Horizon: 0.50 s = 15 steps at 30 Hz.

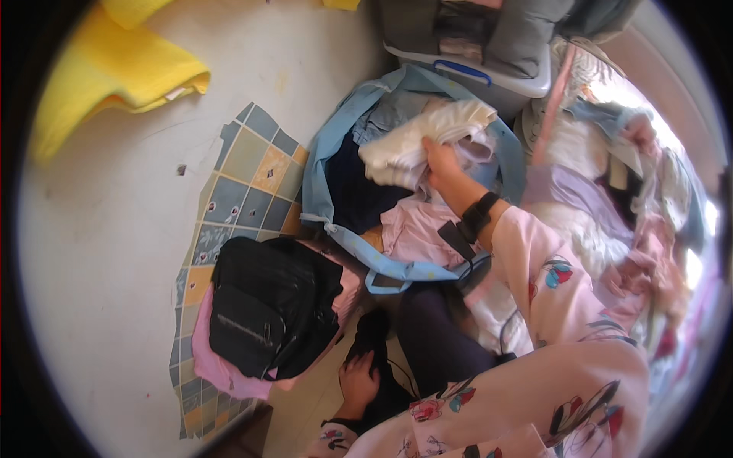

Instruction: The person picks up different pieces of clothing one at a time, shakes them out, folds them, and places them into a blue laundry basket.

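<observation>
**Q:** Reaching into which container, and with which hand?

**A:** The right hand (441, 162) extends into a light blue fabric bag (321, 175) that stands open on the floor. Its fingers are closed on a cream-white garment (416, 141), which lies bunched at the top of the bag's contents, partly lifted over the far rim. A black wrist strap (479, 215) circles the forearm just behind the hand, and a pink floral sleeve (550, 282) covers the arm from there back.

**Q:** What else lies in the bag?

**A:** Dark navy cloth (359, 195) fills the near-left part; pale pink cloth (416, 229) lies below the hand; grey-blue cloth (389, 111) lies at the far side.

**Q:** Where is the left hand?

**A:** The left hand (359, 382) is low in the view, near the person's body, resting on a small black cloth item (374, 336). The fingers curl over it, but whether they actually grip it cannot be told.

**Q:** What surrounds the work area?

**A:** A black bag (267, 305) sits on folded pink cloth (221, 370), just left of the left hand, over a patch of patterned tiles (244, 175). A yellow cloth (114, 69) lies well apart at upper left. A grey plastic bin (504, 76) with a blue handle stands just beyond the blue bag, and a heap of mixed clothing (611, 198) rises at right.
</observation>
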Each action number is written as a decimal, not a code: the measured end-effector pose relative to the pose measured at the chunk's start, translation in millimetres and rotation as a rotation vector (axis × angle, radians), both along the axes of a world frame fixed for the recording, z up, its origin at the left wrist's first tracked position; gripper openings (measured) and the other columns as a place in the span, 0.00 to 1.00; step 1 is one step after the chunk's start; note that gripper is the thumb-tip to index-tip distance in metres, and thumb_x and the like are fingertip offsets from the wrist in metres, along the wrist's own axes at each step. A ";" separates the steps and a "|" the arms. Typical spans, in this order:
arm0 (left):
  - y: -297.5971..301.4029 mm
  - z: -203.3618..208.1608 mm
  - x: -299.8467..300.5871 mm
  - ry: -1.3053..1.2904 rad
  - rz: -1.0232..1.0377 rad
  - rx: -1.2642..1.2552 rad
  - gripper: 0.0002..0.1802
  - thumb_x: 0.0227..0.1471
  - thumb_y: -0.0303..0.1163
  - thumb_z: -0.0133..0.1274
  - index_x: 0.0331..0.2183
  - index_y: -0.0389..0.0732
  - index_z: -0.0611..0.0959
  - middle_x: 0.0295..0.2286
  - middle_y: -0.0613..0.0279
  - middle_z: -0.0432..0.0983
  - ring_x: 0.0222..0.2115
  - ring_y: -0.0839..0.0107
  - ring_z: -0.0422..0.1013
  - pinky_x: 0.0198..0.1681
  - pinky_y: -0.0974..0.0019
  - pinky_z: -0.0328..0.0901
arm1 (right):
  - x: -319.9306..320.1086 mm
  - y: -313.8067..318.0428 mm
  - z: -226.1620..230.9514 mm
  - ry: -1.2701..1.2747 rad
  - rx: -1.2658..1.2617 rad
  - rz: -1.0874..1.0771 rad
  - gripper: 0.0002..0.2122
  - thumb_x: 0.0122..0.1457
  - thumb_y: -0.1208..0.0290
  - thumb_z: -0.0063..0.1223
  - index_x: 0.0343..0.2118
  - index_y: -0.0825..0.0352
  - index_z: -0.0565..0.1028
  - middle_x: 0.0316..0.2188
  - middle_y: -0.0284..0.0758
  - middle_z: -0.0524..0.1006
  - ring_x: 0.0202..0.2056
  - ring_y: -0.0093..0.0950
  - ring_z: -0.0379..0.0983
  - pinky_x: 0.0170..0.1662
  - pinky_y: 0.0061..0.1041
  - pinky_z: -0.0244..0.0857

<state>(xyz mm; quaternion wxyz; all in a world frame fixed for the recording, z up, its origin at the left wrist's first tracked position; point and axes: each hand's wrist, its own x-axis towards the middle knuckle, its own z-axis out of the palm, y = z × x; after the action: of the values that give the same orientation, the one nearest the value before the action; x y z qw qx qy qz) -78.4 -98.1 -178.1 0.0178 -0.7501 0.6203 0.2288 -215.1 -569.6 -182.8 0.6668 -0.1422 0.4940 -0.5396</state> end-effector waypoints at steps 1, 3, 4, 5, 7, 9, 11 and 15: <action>-6.8 2.5 1.2 0.017 0.014 0.015 0.25 0.39 0.36 0.51 0.45 0.46 0.72 0.41 0.61 0.71 0.44 0.63 0.65 0.46 0.54 0.54 | 6.1 -23.6 -12.6 0.035 -0.053 -0.076 0.16 0.53 0.73 0.48 0.43 0.73 0.64 0.37 0.41 0.71 0.36 0.35 0.70 0.39 0.34 0.68; -22.6 2.3 5.5 0.077 0.008 0.025 0.25 0.38 0.35 0.50 0.44 0.46 0.73 0.40 0.62 0.72 0.43 0.64 0.66 0.44 0.55 0.56 | 15.0 -72.5 -51.1 0.115 -0.155 -0.228 0.17 0.53 0.70 0.48 0.43 0.72 0.64 0.39 0.41 0.70 0.36 0.34 0.69 0.39 0.33 0.68; -27.8 0.9 10.2 0.107 -0.003 0.025 0.24 0.38 0.34 0.50 0.43 0.45 0.73 0.40 0.62 0.72 0.42 0.64 0.67 0.43 0.56 0.56 | 22.8 -91.0 -76.6 0.109 -0.077 -0.191 0.19 0.53 0.68 0.48 0.45 0.73 0.63 0.39 0.41 0.69 0.37 0.33 0.68 0.38 0.32 0.67; -30.7 1.2 15.2 0.138 -0.012 0.029 0.24 0.37 0.34 0.50 0.43 0.45 0.74 0.39 0.63 0.73 0.41 0.64 0.67 0.42 0.56 0.57 | 29.4 -102.9 -99.9 0.104 0.005 -0.154 0.21 0.52 0.66 0.48 0.46 0.73 0.62 0.39 0.41 0.69 0.38 0.33 0.68 0.38 0.31 0.67; -43.2 -1.6 22.1 0.184 -0.011 0.041 0.24 0.37 0.33 0.50 0.42 0.45 0.74 0.39 0.63 0.73 0.41 0.65 0.68 0.41 0.57 0.58 | 42.3 -107.1 -145.7 0.072 0.154 -0.039 0.22 0.53 0.63 0.47 0.47 0.70 0.61 0.41 0.42 0.67 0.35 0.31 0.69 0.36 0.29 0.67; -50.7 -5.0 26.4 0.194 -0.001 0.052 0.23 0.37 0.33 0.49 0.42 0.45 0.74 0.38 0.64 0.73 0.40 0.65 0.68 0.40 0.59 0.58 | 60.7 -91.0 -172.1 0.141 0.206 0.107 0.20 0.54 0.62 0.46 0.47 0.68 0.62 0.41 0.43 0.67 0.32 0.31 0.69 0.34 0.28 0.68; -57.1 -3.9 31.7 0.205 0.019 0.098 0.23 0.36 0.33 0.49 0.41 0.45 0.75 0.38 0.64 0.73 0.40 0.66 0.68 0.41 0.59 0.58 | 74.4 -65.9 -170.1 0.190 0.241 0.246 0.15 0.55 0.64 0.44 0.44 0.65 0.66 0.36 0.40 0.71 0.28 0.28 0.71 0.31 0.27 0.68; -68.3 -3.8 41.2 0.272 0.047 0.166 0.23 0.35 0.33 0.50 0.40 0.45 0.76 0.38 0.64 0.73 0.41 0.67 0.68 0.41 0.59 0.58 | 36.2 -67.5 -172.1 0.721 -0.166 0.522 0.09 0.56 0.69 0.42 0.38 0.64 0.72 0.25 0.33 0.75 0.28 0.28 0.72 0.29 0.25 0.66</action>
<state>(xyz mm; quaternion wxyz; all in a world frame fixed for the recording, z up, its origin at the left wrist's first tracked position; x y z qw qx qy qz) -37.2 -166.4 -181.9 -0.0098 -0.7224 0.5784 0.3788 -178.9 -637.0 -354.9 0.5521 -0.4940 0.5974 -0.3071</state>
